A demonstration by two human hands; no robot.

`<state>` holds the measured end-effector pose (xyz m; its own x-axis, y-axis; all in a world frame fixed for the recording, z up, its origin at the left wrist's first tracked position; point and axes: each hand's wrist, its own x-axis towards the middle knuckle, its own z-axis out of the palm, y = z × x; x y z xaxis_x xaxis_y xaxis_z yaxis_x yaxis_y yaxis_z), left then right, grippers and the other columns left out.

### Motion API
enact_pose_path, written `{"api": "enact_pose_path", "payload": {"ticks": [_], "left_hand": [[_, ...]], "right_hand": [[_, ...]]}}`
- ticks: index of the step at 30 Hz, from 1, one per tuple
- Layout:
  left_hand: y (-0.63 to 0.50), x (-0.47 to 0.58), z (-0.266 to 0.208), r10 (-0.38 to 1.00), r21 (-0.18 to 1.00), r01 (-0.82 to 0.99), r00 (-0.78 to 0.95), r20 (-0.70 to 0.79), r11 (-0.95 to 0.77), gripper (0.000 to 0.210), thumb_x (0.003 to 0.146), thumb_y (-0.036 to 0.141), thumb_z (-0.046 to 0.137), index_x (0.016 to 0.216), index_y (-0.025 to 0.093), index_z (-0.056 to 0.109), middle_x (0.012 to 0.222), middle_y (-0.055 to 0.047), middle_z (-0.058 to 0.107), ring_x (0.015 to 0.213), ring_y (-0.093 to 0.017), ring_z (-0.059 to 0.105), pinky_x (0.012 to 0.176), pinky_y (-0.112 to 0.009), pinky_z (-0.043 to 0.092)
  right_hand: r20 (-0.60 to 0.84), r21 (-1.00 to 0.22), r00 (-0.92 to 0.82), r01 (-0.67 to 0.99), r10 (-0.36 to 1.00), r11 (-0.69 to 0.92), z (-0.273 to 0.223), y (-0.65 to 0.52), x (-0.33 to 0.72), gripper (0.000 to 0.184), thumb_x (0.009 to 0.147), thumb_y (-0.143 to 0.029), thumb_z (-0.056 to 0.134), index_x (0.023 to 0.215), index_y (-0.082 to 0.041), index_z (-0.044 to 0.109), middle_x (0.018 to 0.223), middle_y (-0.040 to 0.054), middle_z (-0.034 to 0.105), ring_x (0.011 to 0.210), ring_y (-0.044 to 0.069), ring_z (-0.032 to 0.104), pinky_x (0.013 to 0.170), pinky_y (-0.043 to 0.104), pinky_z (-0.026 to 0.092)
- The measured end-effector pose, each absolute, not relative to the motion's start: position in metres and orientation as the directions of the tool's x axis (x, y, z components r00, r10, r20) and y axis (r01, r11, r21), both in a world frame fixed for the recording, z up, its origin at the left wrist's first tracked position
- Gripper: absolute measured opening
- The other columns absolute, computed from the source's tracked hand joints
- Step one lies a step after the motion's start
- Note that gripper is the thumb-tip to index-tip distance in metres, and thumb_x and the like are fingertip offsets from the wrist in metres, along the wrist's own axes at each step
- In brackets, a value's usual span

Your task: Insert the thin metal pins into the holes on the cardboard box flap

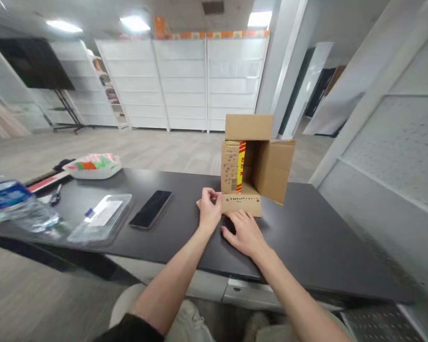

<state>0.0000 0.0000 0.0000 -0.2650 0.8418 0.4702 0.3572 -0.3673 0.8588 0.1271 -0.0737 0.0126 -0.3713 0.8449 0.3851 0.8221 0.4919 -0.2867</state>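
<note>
A brown cardboard box [230,166] lies on its side on the black table, its opening facing me and its flaps folded outward. Yellow and red tape runs down its left panel. The lower flap [242,204] stretches toward me and has a row of small dark marks. At the left edge of that flap, my left hand [210,209] is closed, thumb and fingers pinched at the cardboard's corner. My right hand [244,230] rests low in front of the flap, fingers extended with their tips at its near edge. A small dark patch shows beside the right thumb; I cannot tell what it is.
Left on the table [328,237] are a black phone [150,209], a clear plastic case [102,218] with a white label, a water bottle [21,204] and a white basket [92,168] of colourful packets. A wall [395,190] borders the right side.
</note>
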Motion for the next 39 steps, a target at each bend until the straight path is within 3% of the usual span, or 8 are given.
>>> {"api": "enact_pose_path", "payload": {"ticks": [16, 39], "left_hand": [[-0.0015, 0.0001, 0.0014, 0.841, 0.86, 0.349, -0.264, 0.472, -0.373, 0.016, 0.08, 0.03, 0.058, 0.087, 0.022, 0.046, 0.078, 0.001, 0.063, 0.072, -0.013, 0.061, 0.078, -0.029, 0.044], [-0.0006, -0.0005, 0.0007, 0.838, 0.859, 0.342, -0.266, 0.476, -0.38, 0.015, 0.08, 0.029, 0.057, 0.086, 0.022, 0.045, 0.077, 0.001, 0.062, 0.071, -0.013, 0.06, 0.077, -0.029, 0.044]], "right_hand": [[0.436, -0.245, -0.378, 0.823, 0.817, 0.512, 0.0102, -0.0729, 0.1286, 0.017, 0.093, -0.029, 0.05, 0.101, -0.019, 0.061, 0.097, 0.0067, 0.066, 0.096, 0.022, 0.055, 0.086, 0.036, 0.036], [0.444, -0.185, -0.388, 0.843, 0.808, 0.506, 0.0102, -0.0736, 0.1296, 0.028, 0.101, -0.029, 0.036, 0.096, -0.021, 0.063, 0.093, 0.0048, 0.068, 0.093, 0.019, 0.055, 0.083, 0.033, 0.033]]}}
